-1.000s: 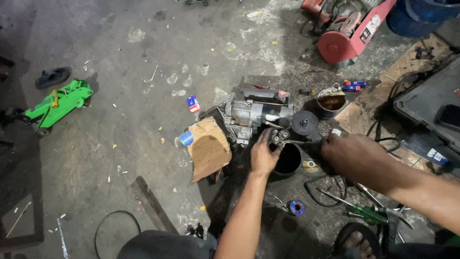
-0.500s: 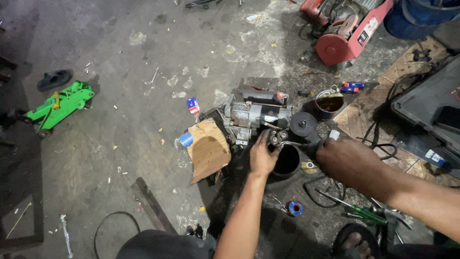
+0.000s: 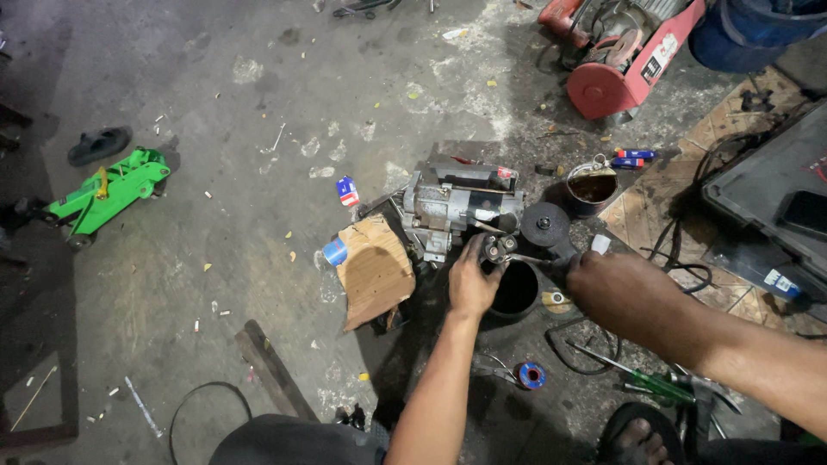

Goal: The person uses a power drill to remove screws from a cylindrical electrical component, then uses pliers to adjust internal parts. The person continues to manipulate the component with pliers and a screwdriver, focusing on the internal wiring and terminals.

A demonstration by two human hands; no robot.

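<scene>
Starter motor (image 3: pixel 461 207), long axis left-right, floor (image 3: pixel 215 172)

A single head-worn camera looks steeply down from above at the workshop floor (image 3: pixel 215 172), moderately near.

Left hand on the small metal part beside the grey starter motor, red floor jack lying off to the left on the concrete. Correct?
Not quite: the floor jack is green, not red, as the head view shows. The rest holds: the left hand is on the small metal part beside the grey starter motor.
</scene>
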